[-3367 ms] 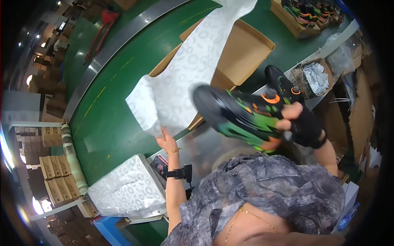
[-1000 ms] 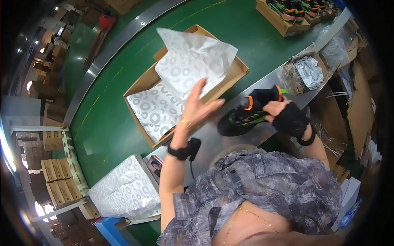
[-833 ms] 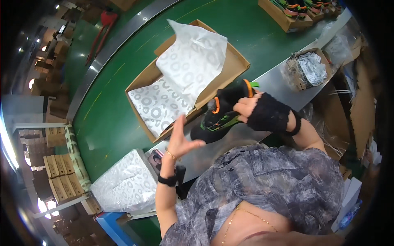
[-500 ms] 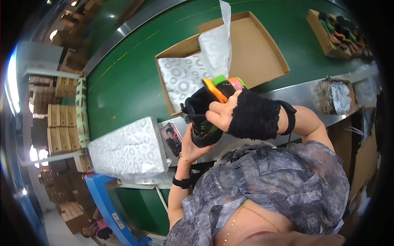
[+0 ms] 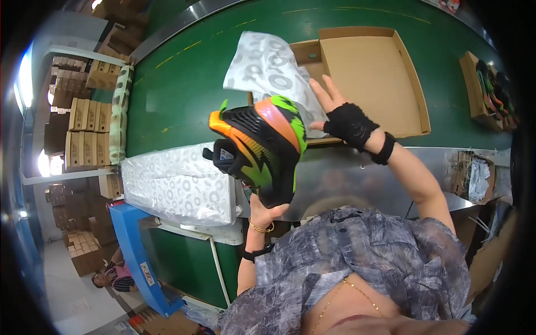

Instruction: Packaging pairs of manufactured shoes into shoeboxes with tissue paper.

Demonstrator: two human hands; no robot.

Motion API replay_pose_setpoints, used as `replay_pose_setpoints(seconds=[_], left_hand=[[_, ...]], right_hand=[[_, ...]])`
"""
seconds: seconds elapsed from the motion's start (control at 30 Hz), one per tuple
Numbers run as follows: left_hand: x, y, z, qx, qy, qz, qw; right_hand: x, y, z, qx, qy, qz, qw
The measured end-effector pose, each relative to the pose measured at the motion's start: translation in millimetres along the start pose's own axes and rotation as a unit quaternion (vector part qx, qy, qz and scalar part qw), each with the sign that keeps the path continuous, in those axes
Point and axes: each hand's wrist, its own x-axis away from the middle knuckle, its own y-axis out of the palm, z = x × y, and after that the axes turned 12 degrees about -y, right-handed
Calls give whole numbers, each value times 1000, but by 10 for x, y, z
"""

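Note:
A black sneaker (image 5: 259, 151) with orange, pink and bright green parts is held up in front of me, toe toward me. My left hand (image 5: 262, 213) grips it at the toe end; the shoe hides part of the fingers. My right hand (image 5: 341, 114), in a black fingerless lace glove, has its fingers spread over the near edge of an open cardboard shoebox (image 5: 423, 106). Patterned white tissue paper (image 5: 268, 64) rises out of the box's left side, right beside those fingers. Whether they touch the paper I cannot tell.
A stack of the patterned tissue paper (image 5: 178, 187) lies at the left on the metal ledge (image 5: 379, 176) along the green conveyor belt (image 5: 184, 95). At the far right stands a carton of more colourful shoes (image 5: 486, 92). A blue frame (image 5: 134, 245) is at lower left.
My right hand has let go of the sneaker and moved right and up to the box. The sneaker has turned to show its side. The tissue paper now leans leftward.

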Motion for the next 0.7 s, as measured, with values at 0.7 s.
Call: replay_pose_setpoints(seconds=[0.7], left_hand=[[-1245,358,332,216,-233,-130,939]], right_hand=[[551,-384,216,-86,193,385,898]])
